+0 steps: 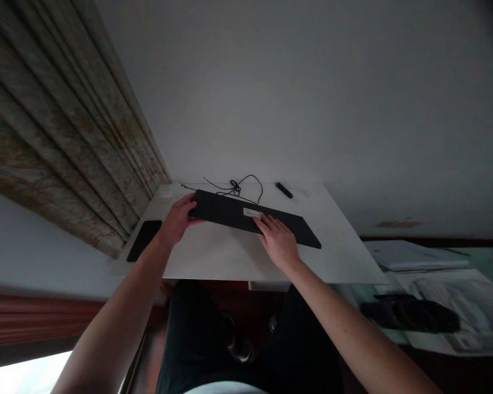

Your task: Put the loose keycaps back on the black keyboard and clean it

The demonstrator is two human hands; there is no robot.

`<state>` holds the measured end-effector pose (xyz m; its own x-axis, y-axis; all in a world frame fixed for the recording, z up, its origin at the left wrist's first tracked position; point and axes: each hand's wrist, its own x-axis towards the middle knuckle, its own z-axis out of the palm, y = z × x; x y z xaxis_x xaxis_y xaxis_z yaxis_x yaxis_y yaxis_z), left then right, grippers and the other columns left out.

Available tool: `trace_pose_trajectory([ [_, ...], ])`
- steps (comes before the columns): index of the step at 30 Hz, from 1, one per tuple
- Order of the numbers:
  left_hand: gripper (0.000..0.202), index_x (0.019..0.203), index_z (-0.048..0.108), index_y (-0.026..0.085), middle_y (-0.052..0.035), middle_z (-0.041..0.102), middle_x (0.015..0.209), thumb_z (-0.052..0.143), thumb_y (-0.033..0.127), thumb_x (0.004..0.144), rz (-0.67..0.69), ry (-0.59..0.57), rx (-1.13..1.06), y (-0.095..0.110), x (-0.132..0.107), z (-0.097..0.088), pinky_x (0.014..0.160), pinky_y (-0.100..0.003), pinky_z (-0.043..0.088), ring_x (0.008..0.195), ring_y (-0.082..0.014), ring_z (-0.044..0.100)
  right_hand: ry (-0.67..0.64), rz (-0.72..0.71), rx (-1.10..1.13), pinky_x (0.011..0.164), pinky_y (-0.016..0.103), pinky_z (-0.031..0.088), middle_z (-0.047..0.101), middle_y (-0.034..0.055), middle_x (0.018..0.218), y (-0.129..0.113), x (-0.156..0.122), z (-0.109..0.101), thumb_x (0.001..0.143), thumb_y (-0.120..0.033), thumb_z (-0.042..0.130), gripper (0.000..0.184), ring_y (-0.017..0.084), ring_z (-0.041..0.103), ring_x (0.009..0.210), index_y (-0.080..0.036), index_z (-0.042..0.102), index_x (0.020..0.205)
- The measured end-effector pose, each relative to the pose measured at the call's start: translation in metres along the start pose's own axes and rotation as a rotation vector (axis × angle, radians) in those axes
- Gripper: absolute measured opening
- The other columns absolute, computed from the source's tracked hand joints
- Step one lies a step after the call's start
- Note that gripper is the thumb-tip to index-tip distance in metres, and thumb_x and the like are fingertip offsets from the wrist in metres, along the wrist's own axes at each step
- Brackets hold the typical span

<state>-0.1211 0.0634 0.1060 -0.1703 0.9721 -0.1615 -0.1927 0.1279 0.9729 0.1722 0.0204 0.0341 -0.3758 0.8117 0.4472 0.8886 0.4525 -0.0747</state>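
Observation:
A long black keyboard (225, 212) is held tilted above the white table, its underside with a white label (252, 213) facing me. My left hand (179, 220) is closed around its left end, with the thumb on the near face and the fingers partly hidden beneath. My right hand (278, 238) rests its outstretched fingers on the underside, at the label's right edge. Behind the keyboard a thin black cable (235, 188) lies bundled in a loop. The keys are hidden from view.
The white table (217, 257) stands against the wall. At its left edge lies a flat black tablet-like object (144, 241); a small black stick-shaped object (284, 190) sits at the back. A curtain (66, 120) hangs left. Papers and a dark bundle (414, 313) are lower right.

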Motion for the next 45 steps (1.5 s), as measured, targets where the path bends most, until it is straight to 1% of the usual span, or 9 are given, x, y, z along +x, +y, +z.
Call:
trace_pose_trajectory([
  [12, 0.043, 0.124, 0.067, 0.018, -0.0107, 0.072, 0.111, 0.063, 0.013, 0.081, -0.153, 0.060, -0.051, -0.049, 0.001, -0.019, 0.071, -0.036, 0.064, 0.080, -0.0187, 0.071, -0.130, -0.013, 0.044, 0.106, 0.053, 0.050, 0.063, 0.0148, 0.139, -0.007, -0.013, 0.018, 0.099, -0.027, 0.055, 0.042, 0.032, 0.060, 0.128, -0.022, 0.059, 0.140],
  [15, 0.043, 0.123, 0.068, 0.018, -0.0109, 0.072, 0.112, 0.064, 0.013, 0.081, -0.149, 0.066, -0.048, -0.052, -0.001, -0.020, 0.071, -0.035, 0.064, 0.083, -0.0194, 0.071, -0.184, 0.013, 0.122, 0.110, 0.054, 0.046, 0.060, 0.0146, 0.143, -0.008, -0.012, 0.014, 0.100, -0.037, 0.054, 0.045, 0.032, 0.055, 0.134, -0.023, 0.057, 0.143],
  [19, 0.046, 0.126, 0.067, 0.019, -0.0111, 0.072, 0.115, 0.063, 0.012, 0.081, -0.108, 0.088, -0.057, -0.051, -0.005, -0.017, 0.070, -0.034, 0.064, 0.091, -0.0218, 0.071, -0.143, 0.080, 0.243, 0.117, 0.059, 0.034, 0.040, 0.0133, 0.160, -0.005, 0.000, 0.006, 0.098, -0.059, 0.048, 0.069, 0.032, 0.036, 0.148, -0.024, 0.035, 0.157],
  [23, 0.051, 0.132, 0.065, 0.020, -0.0100, 0.070, 0.123, 0.064, 0.012, 0.081, -0.042, 0.093, -0.052, -0.046, -0.010, -0.010, 0.074, -0.034, 0.064, 0.101, -0.0241, 0.070, 0.031, 0.264, 0.279, 0.122, 0.059, 0.021, 0.022, 0.0166, 0.167, -0.010, 0.018, 0.010, 0.104, -0.056, 0.027, 0.073, 0.030, 0.017, 0.155, -0.016, 0.011, 0.163],
  [29, 0.056, 0.137, 0.062, 0.021, -0.0089, 0.067, 0.133, 0.062, 0.014, 0.082, 0.037, 0.086, 0.005, -0.038, -0.014, -0.003, 0.080, -0.036, 0.064, 0.113, -0.0269, 0.066, -0.302, 0.163, 0.297, 0.123, 0.058, 0.016, 0.025, 0.0150, 0.166, -0.035, 0.036, 0.028, 0.103, -0.061, 0.018, 0.075, 0.029, 0.018, 0.155, -0.015, 0.020, 0.162],
  [31, 0.057, 0.138, 0.061, 0.020, -0.0091, 0.067, 0.132, 0.062, 0.014, 0.081, 0.033, 0.094, -0.004, -0.039, -0.014, -0.003, 0.081, -0.036, 0.063, 0.112, -0.0263, 0.067, -0.257, 0.198, 0.303, 0.122, 0.059, 0.014, 0.023, 0.0153, 0.167, -0.035, 0.041, 0.028, 0.103, -0.062, 0.018, 0.076, 0.029, 0.017, 0.155, -0.015, 0.018, 0.162],
  [35, 0.058, 0.139, 0.060, 0.021, -0.0085, 0.068, 0.131, 0.062, 0.015, 0.082, 0.023, 0.100, -0.009, -0.043, -0.014, -0.006, 0.078, -0.035, 0.064, 0.107, -0.0249, 0.069, -0.031, 0.301, 0.277, 0.122, 0.061, 0.011, 0.016, 0.0173, 0.168, -0.029, 0.048, 0.028, 0.103, -0.059, 0.016, 0.076, 0.030, 0.011, 0.156, -0.013, 0.010, 0.163],
  [41, 0.055, 0.137, 0.062, 0.023, -0.0079, 0.068, 0.131, 0.061, 0.015, 0.082, 0.005, 0.122, -0.010, -0.051, -0.016, -0.008, 0.074, -0.033, 0.063, 0.108, -0.0258, 0.068, -0.347, 0.177, 0.299, 0.121, 0.061, 0.018, 0.024, 0.0166, 0.166, -0.032, 0.050, 0.036, 0.102, -0.062, 0.017, 0.077, 0.031, 0.018, 0.155, -0.013, 0.019, 0.162],
  [45, 0.053, 0.135, 0.063, 0.024, -0.0076, 0.067, 0.132, 0.061, 0.014, 0.083, -0.009, 0.130, -0.031, -0.055, -0.019, -0.010, 0.076, -0.034, 0.063, 0.110, -0.0261, 0.068, -0.150, 0.281, 0.255, 0.121, 0.064, 0.016, 0.018, 0.0183, 0.167, -0.032, 0.053, 0.037, 0.103, -0.059, 0.016, 0.076, 0.032, 0.013, 0.156, -0.012, 0.014, 0.163],
])
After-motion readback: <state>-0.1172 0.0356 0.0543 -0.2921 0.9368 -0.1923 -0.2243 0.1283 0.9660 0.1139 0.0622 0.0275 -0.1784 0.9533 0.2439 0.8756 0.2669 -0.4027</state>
